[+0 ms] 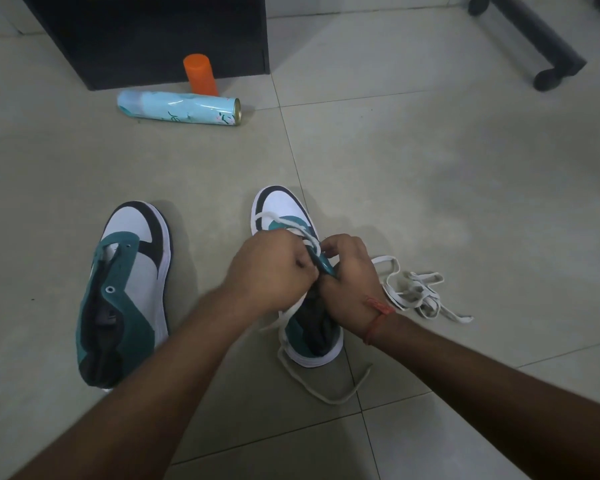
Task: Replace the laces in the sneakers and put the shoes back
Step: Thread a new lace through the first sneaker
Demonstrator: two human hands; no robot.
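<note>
Both hands work at the right sneaker point(284, 206) on the floor point(430, 168), left hand point(271, 268) and right hand point(350, 271) each with a grip pinching its white lace point(291, 223).

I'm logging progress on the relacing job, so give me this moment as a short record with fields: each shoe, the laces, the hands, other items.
left sneaker: on the floor tiles, no lace, eyelets bare
right sneaker: partly laced near the toe
lace in work: white, tails trailing on the floor by the heel
spare laces: loose heap right of the right sneaker
left hand: fingers curled at the lace
right hand: grips the teal eyelet flap
other: spray can lying down, orange cap upright
</note>
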